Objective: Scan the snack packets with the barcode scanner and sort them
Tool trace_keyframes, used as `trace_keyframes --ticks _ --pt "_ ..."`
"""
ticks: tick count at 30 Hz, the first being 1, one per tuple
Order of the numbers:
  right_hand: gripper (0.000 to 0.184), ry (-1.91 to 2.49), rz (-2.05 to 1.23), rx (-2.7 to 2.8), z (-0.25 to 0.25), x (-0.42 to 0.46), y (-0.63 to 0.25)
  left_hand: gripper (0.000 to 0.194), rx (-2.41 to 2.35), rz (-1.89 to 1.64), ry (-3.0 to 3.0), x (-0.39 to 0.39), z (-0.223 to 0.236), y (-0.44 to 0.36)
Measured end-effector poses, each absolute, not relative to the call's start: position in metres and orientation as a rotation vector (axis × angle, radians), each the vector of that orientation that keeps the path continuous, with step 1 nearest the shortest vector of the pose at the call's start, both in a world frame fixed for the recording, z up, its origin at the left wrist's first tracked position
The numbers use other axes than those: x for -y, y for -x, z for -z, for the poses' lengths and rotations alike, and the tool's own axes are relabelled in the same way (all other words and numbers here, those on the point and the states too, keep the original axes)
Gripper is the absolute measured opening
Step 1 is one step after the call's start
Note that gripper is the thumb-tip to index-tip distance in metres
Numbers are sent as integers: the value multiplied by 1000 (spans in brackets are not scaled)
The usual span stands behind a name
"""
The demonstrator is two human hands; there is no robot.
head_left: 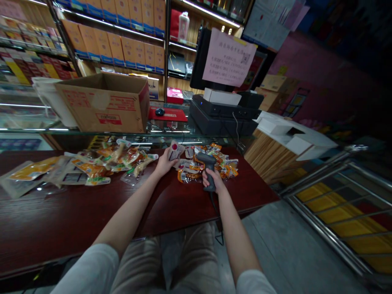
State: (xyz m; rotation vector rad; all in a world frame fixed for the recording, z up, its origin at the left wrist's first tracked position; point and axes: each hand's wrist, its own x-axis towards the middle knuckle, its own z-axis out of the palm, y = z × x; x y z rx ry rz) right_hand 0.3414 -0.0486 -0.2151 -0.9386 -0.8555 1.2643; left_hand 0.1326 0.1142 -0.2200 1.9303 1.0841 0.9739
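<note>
**One packet (175, 150) up, the work apparently midway**

From where I stand, flat pouches (33, 168) lie at the far left of the desk (82, 212), beside a loose heap of snack packs (116, 158); next, the left hand (164, 165) pinches the small packet at its edge, fingers pressed to it; right of that, a second heap (187, 176) spreads behind and beneath the scanner (210, 165), whose grip the right hand's (217, 180) fingers wrap; both heaps are sizeable, but I can't tell which is dealt with and which is left.

one scanner (209, 162), one mouse (159, 111)
</note>
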Motion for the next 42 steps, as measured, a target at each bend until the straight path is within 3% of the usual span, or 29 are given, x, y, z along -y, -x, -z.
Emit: trace_keyframes --ticks 11,20,28,32,37,42 --pt "33 906 -1369 900 218 47 -333 76 -1051 -784 -2077 -96 211 -140" --pt "31 887 -1362 860 219 48 -337 84 -988 -830 -2153 -111 219 -129" --pt "31 855 -1341 830 215 52 -341 63 -1417 -864 -2544 -115 207 -102" --pt "30 855 -1327 818 216 52 -340 47 -1258 -729 -2774 -101 207 -111" --pt "31 842 -1294 801 217 53 -341 60 -1718 -399 -2615 -101 218 -114" --pt "29 802 -1291 803 217 54 -344 54 -1918 -527 -2626 -102 217 -110"
